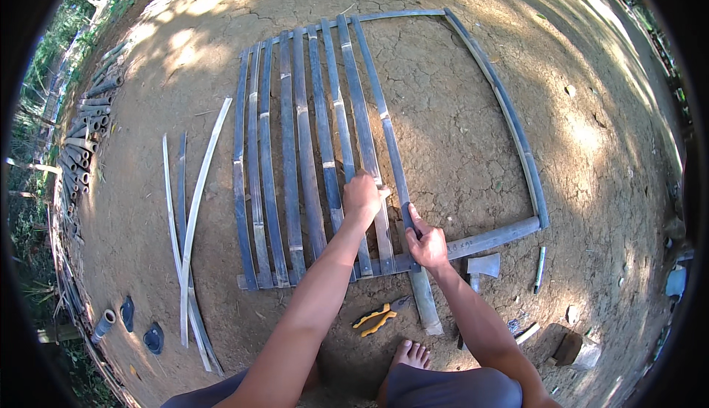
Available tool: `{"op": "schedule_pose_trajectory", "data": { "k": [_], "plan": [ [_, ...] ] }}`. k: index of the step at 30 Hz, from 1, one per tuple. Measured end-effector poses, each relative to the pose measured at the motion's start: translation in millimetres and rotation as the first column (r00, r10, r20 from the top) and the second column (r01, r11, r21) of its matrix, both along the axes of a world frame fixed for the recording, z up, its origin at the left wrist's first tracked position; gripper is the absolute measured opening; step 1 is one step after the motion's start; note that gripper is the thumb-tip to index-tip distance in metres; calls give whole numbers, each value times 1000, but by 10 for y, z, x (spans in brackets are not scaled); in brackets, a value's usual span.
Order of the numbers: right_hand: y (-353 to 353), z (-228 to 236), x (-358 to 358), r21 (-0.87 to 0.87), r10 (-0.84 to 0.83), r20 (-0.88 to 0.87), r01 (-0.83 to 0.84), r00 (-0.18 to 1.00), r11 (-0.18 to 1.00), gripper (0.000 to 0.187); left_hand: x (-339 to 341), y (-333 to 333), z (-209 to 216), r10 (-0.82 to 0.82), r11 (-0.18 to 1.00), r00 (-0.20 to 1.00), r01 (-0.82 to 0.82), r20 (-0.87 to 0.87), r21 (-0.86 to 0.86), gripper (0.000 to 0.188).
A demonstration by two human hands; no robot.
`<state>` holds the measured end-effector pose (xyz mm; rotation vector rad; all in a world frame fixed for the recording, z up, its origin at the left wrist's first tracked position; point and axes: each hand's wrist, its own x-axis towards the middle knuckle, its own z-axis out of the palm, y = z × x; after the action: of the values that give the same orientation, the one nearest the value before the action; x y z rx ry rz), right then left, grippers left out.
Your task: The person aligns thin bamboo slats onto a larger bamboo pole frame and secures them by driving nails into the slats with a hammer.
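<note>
A bamboo frame (487, 241) lies flat on the ground, with several split bamboo slats (286, 157) running side by side across its left part. My left hand (362, 200) is closed in a fist at one of the right-hand slats, its thumb crossing the slat's face; the palm side is hidden. My right hand (428, 247) grips the rightmost slat (391, 142) close to the near rail, with a finger along its edge. Below that hand, a bamboo strip (426, 304) sticks out past the rail toward me.
Yellow-handled pliers (380, 319) lie near my bare foot (410, 355). An axe head (484, 265) and a marker (540, 269) sit right of my forearm. Loose strips (198, 208) lie left, sandals (153, 338) at lower left, and cut bamboo tubes (81, 153) farther left.
</note>
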<state>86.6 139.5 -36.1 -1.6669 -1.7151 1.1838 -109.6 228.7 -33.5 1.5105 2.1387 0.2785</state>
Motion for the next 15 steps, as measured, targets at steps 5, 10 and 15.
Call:
{"op": "schedule_pose_trajectory", "data": {
  "k": [5,10,15],
  "plan": [
    [19,40,21,-43,12,31,-10,999,999,59,33,55,25,31,999,999,-31,-30,-9,51],
    [13,50,-6,-51,5,48,-3,999,999,60,-13,254,91,43,994,998,-47,-40,-97,49],
    [12,74,19,-54,-2,31,4,1000,999,60,-6,261,91,65,991,998,-67,-21,-117,48]
  ]
}}
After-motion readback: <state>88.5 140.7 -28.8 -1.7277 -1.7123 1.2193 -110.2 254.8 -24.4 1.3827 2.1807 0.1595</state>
